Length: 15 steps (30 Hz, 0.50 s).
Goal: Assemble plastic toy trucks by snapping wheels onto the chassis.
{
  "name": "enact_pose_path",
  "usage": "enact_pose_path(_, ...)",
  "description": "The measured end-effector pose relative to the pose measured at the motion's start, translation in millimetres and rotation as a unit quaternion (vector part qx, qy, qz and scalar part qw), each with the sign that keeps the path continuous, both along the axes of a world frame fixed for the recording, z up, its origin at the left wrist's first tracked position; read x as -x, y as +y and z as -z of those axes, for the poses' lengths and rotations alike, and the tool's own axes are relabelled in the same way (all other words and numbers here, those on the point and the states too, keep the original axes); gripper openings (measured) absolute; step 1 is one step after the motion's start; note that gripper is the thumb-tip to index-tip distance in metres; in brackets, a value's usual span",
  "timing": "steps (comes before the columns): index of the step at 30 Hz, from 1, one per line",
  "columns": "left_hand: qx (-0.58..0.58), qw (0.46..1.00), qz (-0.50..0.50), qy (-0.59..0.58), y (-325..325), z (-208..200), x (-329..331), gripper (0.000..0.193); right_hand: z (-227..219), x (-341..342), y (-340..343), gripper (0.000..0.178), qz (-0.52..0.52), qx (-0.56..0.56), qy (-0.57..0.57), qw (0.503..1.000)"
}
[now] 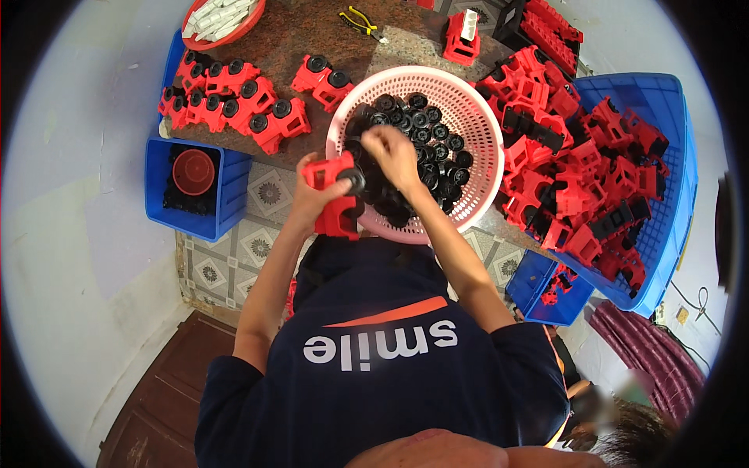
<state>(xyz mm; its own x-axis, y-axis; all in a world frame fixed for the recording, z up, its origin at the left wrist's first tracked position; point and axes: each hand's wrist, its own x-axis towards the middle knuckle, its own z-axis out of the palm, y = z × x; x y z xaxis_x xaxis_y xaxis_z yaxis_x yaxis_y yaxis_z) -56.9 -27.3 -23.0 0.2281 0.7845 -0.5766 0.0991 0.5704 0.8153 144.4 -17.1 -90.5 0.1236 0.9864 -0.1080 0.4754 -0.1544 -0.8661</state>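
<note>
My left hand grips a red toy truck body at the near left rim of a pink perforated basket. A black wheel sits on the truck's side, by my left thumb. Over the left part of the basket is my right hand, its fingers curled together and a little blurred. Whatever is between those fingers cannot be made out. Many loose black wheels fill the basket beneath it.
Red trucks with wheels stand in rows at left. A blue crate heaped with red truck bodies is on the right. Yellow-handled pliers and a red bowl of white parts lie beyond. A blue bin stands lower left.
</note>
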Motion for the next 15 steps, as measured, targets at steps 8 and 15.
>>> enact_pose_path(8, -0.017, 0.967, -0.19, -0.166, 40, 7, -13, 0.089, 41, -25, 30, 0.047, 0.015, 0.221, -0.28, 0.934)
enact_pose_path(15, -0.006, 0.969, -0.18, -0.168, 63, 6, -47, 0.093, -31, -71, -42, 0.024, 0.15, 0.085, 0.135, 0.976)
